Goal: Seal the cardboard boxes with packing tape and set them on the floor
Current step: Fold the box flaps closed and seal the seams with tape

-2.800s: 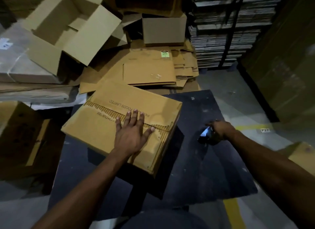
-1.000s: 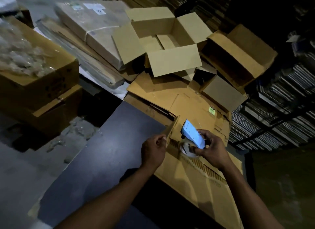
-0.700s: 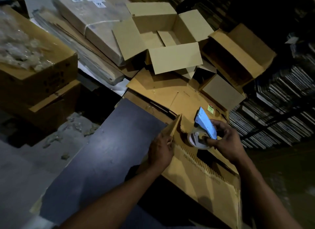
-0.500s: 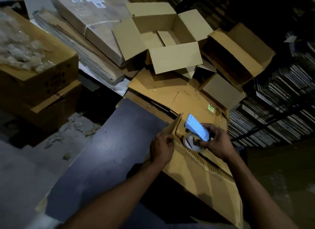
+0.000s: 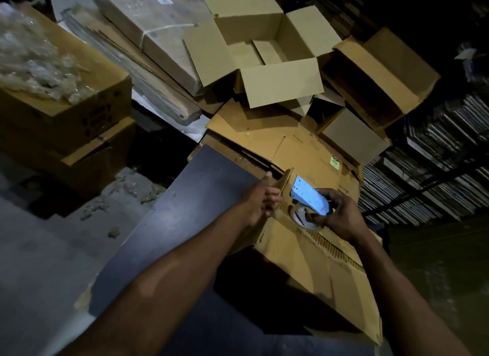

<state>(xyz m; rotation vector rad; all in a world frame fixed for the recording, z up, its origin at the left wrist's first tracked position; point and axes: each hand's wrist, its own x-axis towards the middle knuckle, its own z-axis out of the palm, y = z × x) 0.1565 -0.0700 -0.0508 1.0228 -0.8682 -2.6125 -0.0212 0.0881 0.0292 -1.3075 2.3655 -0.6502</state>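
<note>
Light: dim, the far right almost black.
Floor (image 5: 34, 263): grey concrete, strewn with scraps of clear plastic (image 5: 127, 191).
Table (image 5: 185, 210): dark flat top, running diagonally.
Left: stacked brown cartons (image 5: 74, 122), the top one filled with crumpled plastic wrap (image 5: 31, 61).
Right: racks of flattened cardboard (image 5: 436, 175).

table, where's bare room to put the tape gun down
Free: the dark table top left of the left hand, out to its far corner. Crowded: the box fills the right side, and flat cardboard butts the far edge.
</note>
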